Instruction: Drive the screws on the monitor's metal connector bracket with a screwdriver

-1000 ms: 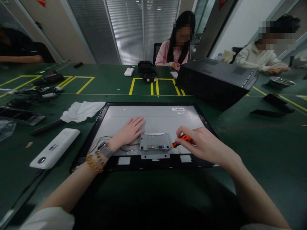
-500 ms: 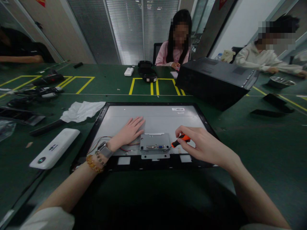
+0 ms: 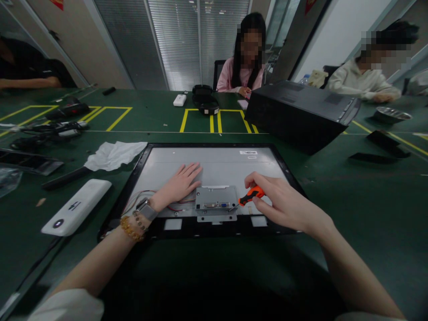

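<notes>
An opened monitor panel (image 3: 220, 165) with a black frame lies flat on the green table before me. My left hand (image 3: 177, 183) rests on its grey metal back with fingers spread, just left of a small metal box (image 3: 217, 195). That box carries a white and a blue video port on its near side. My right hand (image 3: 277, 198) is closed round the orange and black handle of a screwdriver (image 3: 251, 195). The shaft points left and down, its tip at the box's right end by the blue port. Thin wires (image 3: 143, 195) run under my left hand.
Left of the panel are a white power bank (image 3: 78, 207) with a cable, a crumpled white cloth (image 3: 115, 155) and tangled black cables (image 3: 47, 131). A large black casing (image 3: 301, 113) stands behind on the right. A metal bowl (image 3: 391, 115) lies beyond it. Several people sit around the table.
My right fingers have shifted on the screwdriver, and more of its orange handle shows. My left hand stays in place. The person at the far right has drawn an arm in.
</notes>
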Motion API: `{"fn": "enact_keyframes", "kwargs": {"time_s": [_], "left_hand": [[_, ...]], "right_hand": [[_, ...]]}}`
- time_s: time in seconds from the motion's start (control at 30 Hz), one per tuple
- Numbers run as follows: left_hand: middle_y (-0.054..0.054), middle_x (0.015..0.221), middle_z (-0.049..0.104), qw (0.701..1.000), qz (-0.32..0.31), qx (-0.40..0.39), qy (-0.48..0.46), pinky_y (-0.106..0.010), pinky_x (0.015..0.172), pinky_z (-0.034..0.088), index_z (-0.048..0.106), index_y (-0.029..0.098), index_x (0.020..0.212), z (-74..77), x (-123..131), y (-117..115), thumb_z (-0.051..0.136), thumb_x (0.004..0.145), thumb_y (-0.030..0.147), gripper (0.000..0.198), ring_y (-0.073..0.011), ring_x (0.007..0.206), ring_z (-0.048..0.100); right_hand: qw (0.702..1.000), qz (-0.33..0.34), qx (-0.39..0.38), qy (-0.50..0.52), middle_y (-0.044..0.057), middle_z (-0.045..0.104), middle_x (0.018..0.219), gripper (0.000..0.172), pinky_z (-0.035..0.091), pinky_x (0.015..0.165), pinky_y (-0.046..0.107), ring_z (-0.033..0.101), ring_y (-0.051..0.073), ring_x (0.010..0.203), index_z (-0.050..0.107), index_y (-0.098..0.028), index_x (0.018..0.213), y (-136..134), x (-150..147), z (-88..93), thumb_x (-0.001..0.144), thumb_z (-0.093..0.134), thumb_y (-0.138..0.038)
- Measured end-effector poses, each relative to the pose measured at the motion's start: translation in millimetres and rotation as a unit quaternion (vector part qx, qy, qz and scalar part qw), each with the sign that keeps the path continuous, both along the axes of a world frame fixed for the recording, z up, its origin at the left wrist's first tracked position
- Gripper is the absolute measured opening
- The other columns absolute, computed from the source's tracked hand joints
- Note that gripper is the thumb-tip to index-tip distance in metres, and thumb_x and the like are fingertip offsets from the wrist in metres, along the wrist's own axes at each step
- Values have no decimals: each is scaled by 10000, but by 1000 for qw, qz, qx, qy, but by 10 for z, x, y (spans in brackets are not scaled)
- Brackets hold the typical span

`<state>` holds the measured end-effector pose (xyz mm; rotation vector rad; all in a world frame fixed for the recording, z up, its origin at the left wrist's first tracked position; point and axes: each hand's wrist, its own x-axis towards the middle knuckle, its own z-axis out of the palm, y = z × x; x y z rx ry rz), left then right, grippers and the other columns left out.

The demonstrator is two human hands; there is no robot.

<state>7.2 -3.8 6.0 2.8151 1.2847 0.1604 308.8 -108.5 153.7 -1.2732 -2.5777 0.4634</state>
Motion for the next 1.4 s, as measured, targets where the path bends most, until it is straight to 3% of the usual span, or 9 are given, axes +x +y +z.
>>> {"fn": "enact_keyframes", "kwargs": {"time_s": [0.23, 0.47, 0.73, 0.93, 1.17, 1.4], "left_hand": [[-113, 1586, 242, 1000, 3, -9, 5, -477, 1174, 171, 307, 153, 1505, 25, 10, -4, 244, 1044, 478, 568, -270, 1459, 212], [-104, 1587, 243, 1000, -1, -1, -3, -468, 1178, 166, 299, 167, 1510, -9, -5, 11, 239, 1042, 486, 570, -258, 1462, 208], [-105, 1588, 239, 1000, 0, -1, -1, -469, 1180, 162, 308, 160, 1507, 3, -1, 2, 238, 1044, 487, 571, -260, 1465, 196], [-105, 1588, 241, 1000, 1, 2, 0, -471, 1177, 174, 316, 163, 1503, -2, -2, 2, 233, 1045, 487, 568, -260, 1463, 207], [-100, 1587, 247, 1000, -5, 13, -4, -471, 1176, 174, 300, 172, 1510, -54, -21, 26, 249, 1043, 481, 562, -257, 1460, 214], [-106, 1583, 254, 1000, 3, 7, 4, -476, 1175, 173, 313, 155, 1504, -24, -2, 14, 254, 1043, 461, 556, -261, 1456, 224]], "right_hand": [[1000, -19, 15, -9, 48, 667, 817, 127, 431, 675, 318, 636, 203, 719, 483, -191, 1020, 16, -20, -41, 953, 413, -272], [999, -35, 5, -34, 10, 641, 679, 206, 383, 592, 286, 588, 175, 571, 522, -201, 984, 34, -8, -70, 991, 404, -371], [1000, 7, 10, -3, 57, 619, 889, 93, 418, 706, 343, 581, 202, 752, 482, -190, 951, 25, 2, -7, 876, 434, -217], [1000, -14, 10, -9, 28, 642, 806, 76, 408, 664, 305, 606, 186, 711, 508, -196, 948, 30, -13, -43, 893, 471, -233], [992, -52, 82, -82, -7, 602, 569, 303, 321, 536, 279, 562, 174, 493, 556, -185, 964, 48, -5, -97, 995, 385, -433], [982, -75, 115, -131, 26, 617, 580, 360, 297, 532, 288, 586, 196, 506, 555, -166, 949, 95, 19, -129, 1014, 311, -423]]}}
